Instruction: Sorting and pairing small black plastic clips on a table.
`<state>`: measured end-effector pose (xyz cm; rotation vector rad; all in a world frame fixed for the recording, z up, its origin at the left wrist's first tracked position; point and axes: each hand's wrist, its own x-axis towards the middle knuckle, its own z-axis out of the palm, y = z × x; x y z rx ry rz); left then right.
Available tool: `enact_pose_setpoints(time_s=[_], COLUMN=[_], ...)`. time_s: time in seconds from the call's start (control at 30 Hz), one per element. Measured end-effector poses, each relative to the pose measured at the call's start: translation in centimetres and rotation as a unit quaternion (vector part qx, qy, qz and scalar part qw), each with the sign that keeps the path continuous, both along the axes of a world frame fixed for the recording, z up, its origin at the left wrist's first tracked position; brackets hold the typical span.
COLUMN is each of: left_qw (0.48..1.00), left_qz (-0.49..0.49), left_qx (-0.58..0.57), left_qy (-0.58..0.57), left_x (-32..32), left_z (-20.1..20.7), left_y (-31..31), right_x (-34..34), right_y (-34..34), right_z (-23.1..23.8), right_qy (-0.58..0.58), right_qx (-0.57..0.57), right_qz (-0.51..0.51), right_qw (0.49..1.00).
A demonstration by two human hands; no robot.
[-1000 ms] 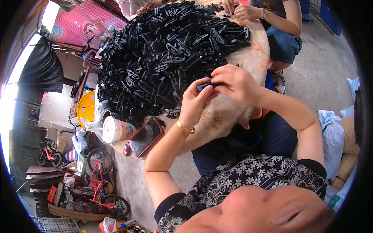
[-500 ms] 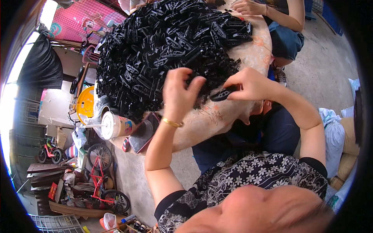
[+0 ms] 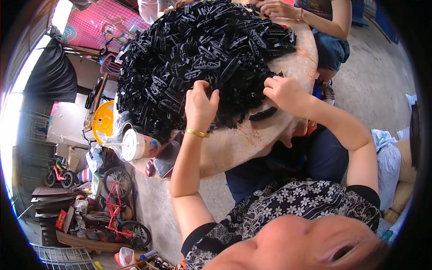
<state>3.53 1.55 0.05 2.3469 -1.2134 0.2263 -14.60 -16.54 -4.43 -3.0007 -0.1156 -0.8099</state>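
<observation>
A big heap of black plastic clip-like pieces [image 3: 207, 54] covers most of the cloth-topped round table [image 3: 238, 146]. My left hand [image 3: 201, 108] is at the heap's near edge, its thumb held apart from its bent fingers, with nothing visible between them. To the right, my right hand [image 3: 288, 95] has its fingers pressed together by the small black bits at the heap's right edge; whatever is in them is hidden. Just below that hand, one long black piece [image 3: 263, 114] lies by itself on the cloth.
A lidded cup with a straw [image 3: 133, 145] and a dark phone [image 3: 167, 158] stand at the table's left edge, near a yellow round tray [image 3: 103, 121]. Across the table, another person's hand [image 3: 276, 9] works at the heap. A red bicycle [image 3: 118, 204] stands at left; sacks [image 3: 386, 157] at right.
My right hand has let go of the black piece, now lying on the cloth, and moved up to the heap's edge. My left hand has shifted slightly, its thumb closer to the fingers.
</observation>
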Motion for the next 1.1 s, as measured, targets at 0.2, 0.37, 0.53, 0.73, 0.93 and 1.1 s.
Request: enact_pose_setpoints(time_s=[0.2, 0.37, 0.53, 0.73, 0.93, 1.1], left_qw=[0.996, 0.991, 0.988, 0.974, 0.873, 0.731], left_qz=[0.006, 0.001, -0.035, -0.008, -0.116, -0.184], left_qx=[-0.068, -0.111, -0.103, -0.213, -0.309, -0.252], left_qy=[0.057, 0.081, 0.11, 0.074, 0.359, 0.608], left_x=[0.4, 1.0, 2.9, 0.9, -2.2, -4.5], left_z=[-0.9, -1.1, -1.7, -0.1, 1.2, -1.3], left_y=[-1.0, -0.9, -0.2, -0.6, -0.8, -1.4], right_x=[0.6, 0.5, 0.4, 0.4, 0.8, 1.5], right_y=[-0.4, 0.0, -0.6, -0.7, -1.2, -0.6], right_z=[-0.6, -0.1, 0.0, 0.8, 2.5, 2.6], right_qy=[0.012, -0.005, 0.008, -0.018, -0.083, -0.099], right_qx=[0.049, 0.13, 0.123, 0.142, 0.266, 0.565], right_qz=[0.024, 0.017, 0.003, -0.024, -0.029, 0.032], right_qw=[0.998, 0.991, 0.992, 0.989, 0.96, 0.818])
